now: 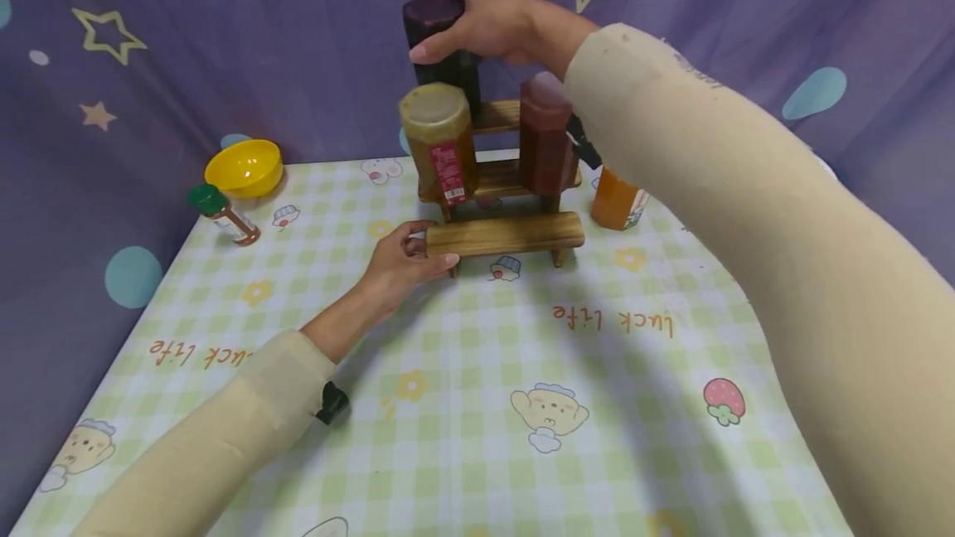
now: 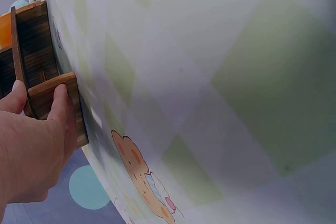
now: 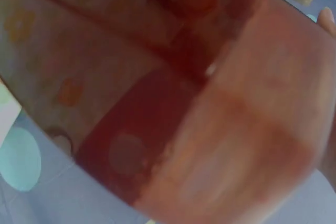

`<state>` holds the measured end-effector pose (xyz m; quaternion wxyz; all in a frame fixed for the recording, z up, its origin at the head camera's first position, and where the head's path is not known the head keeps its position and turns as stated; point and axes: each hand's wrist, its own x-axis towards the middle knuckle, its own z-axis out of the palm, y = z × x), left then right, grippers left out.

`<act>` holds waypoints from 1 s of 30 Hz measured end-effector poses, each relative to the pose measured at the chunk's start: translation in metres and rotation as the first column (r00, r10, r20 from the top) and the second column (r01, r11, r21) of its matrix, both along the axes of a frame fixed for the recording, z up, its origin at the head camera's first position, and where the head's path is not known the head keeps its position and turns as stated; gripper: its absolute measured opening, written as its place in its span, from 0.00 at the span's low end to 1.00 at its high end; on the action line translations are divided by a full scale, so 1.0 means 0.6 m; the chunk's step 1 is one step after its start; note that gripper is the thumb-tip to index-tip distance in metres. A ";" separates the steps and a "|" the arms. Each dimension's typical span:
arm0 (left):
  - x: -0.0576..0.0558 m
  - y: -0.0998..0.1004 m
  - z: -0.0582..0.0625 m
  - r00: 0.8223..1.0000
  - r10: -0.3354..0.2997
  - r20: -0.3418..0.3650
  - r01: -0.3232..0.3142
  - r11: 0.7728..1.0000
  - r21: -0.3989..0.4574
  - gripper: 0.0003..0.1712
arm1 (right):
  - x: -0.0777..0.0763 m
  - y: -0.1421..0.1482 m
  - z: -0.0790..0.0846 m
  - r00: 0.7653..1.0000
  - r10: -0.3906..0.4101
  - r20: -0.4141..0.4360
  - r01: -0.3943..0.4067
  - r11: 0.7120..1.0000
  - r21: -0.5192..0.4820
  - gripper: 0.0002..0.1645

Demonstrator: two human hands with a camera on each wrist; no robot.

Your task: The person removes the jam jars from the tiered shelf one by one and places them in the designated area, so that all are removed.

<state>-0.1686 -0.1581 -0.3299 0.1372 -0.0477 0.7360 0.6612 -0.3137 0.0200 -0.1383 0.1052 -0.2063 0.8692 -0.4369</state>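
Note:
A three-tier wooden rack (image 1: 503,234) stands toward the back of the table. My left hand (image 1: 397,262) grips the left end of its lowest step, thumb in front and fingers behind. The left wrist view shows that hand (image 2: 34,150) against the rack's wooden side (image 2: 50,87). Up at the top step, my right hand (image 1: 492,19) holds a dark faceted jar (image 1: 433,31) around its upper part. A yellowish jar (image 1: 438,143) with a red label and a dark red jar (image 1: 547,139) occupy the middle step. Blurred red jar (image 3: 252,114) surface fills most of the right wrist view.
An orange jar (image 1: 615,201) stands right of the rack, partly behind my right sleeve. At the back left are a yellow bowl (image 1: 246,168) and a green-capped spice bottle (image 1: 225,214). A purple curtain (image 1: 336,48) hangs behind the checked tablecloth (image 1: 448,437).

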 end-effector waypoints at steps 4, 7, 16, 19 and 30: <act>-0.001 0.001 -0.003 1.000 0.001 0.001 -0.001 1.000 -0.001 0.42 | -0.002 -0.001 0.002 0.999 -0.017 0.049 0.020 0.998 -0.064 0.46; 0.000 0.002 -0.003 1.000 0.001 0.004 -0.001 1.000 -0.004 0.42 | 0.000 0.000 0.002 0.997 -0.036 0.063 0.042 0.995 -0.095 0.47; -0.002 0.004 0.001 1.000 0.001 0.006 -0.001 1.000 -0.003 0.41 | 0.010 0.018 0.020 0.994 -0.108 -0.026 0.101 0.977 -0.186 0.50; -0.002 0.004 0.002 1.000 0.000 0.013 0.000 1.000 -0.003 0.42 | 0.015 0.030 0.026 0.993 -0.111 -0.050 0.098 0.971 -0.219 0.48; 0.001 0.009 0.000 1.000 0.005 0.016 -0.005 1.000 0.002 0.42 | 0.028 0.083 0.047 0.992 -0.107 -0.062 0.099 0.987 -0.124 0.37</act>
